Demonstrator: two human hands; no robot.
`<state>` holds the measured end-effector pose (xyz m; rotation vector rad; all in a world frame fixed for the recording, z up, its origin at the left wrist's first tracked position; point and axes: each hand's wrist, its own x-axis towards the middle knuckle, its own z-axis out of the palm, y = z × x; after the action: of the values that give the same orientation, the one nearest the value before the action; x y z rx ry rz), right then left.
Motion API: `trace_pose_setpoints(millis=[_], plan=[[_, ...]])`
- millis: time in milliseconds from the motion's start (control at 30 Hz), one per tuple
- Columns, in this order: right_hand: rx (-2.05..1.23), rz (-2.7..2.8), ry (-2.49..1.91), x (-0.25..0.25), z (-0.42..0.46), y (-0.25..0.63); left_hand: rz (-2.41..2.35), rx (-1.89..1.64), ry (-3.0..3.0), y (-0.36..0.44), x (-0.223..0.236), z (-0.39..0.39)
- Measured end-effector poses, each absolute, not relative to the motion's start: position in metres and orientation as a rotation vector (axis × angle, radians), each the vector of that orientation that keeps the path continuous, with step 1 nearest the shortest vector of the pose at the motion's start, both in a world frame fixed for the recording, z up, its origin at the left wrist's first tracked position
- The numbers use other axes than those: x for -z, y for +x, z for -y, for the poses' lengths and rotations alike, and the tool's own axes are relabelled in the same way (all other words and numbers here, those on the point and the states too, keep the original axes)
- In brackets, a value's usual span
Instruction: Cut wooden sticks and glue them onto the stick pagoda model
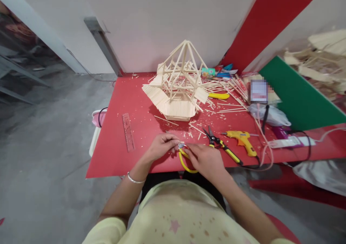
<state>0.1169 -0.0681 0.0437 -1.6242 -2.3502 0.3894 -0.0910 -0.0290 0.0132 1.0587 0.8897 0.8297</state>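
Note:
My right hand is closed around yellow-handled cutting pliers, whose metal jaws point toward my left hand. Fingertips of my left hand pinch a thin wooden stick close to those jaws; most of the stick is hidden. Beyond both hands stands a model house built of pale sticks, with an open pointed frame on top and slatted panels around its base. Right of my right hand lie black-and-yellow pruning shears with their blades apart.
A yellow glue gun and its cord lie at the right, near a power strip. A clear ruler is on the left of the red table. Loose sticks, a yellow-handled tool and a green board are farther back.

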Motion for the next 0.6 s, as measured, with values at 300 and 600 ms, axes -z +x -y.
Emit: trace_pose_setpoints(millis=[300,600], plan=[[-0.412,1.880,-1.342,-0.063,0.046,0.139,-0.801,-0.963,0.884,-0.047,-0.014,0.003],[0.213,1.839,-1.490,-0.063,0.011,0.133,-0.557,-0.985,0.280,0.000,-0.024,-0.020]])
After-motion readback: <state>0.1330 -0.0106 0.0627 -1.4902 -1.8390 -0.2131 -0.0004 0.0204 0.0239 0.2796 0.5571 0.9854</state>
